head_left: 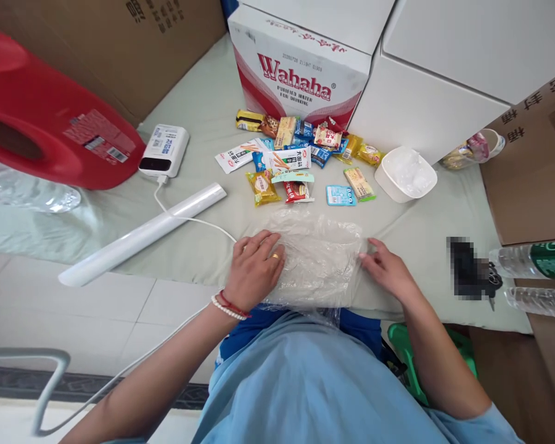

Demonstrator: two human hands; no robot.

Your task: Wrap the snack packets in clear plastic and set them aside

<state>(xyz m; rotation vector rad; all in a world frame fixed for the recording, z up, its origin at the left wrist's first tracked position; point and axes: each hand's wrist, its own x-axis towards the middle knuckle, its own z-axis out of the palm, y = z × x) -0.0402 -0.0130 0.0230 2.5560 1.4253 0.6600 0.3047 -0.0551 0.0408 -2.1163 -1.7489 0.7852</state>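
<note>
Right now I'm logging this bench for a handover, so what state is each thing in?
Clear plastic bag: flat on the cloth, empty.
Left hand: palm down on the bag's left edge.
Right hand: fingers on the bag's right edge.
Snack packets: loose pile, sealed.
White bowl: upright, holds crumpled clear film.
Film roll: lying down.
Power bank: cable plugged in.
Wahaha box: closed.

A pixelated patch (467, 269) hides the dark object by the keys (493, 280). The red jug (50, 123) and two water bottles (536, 277) run past the picture's edges.
</note>
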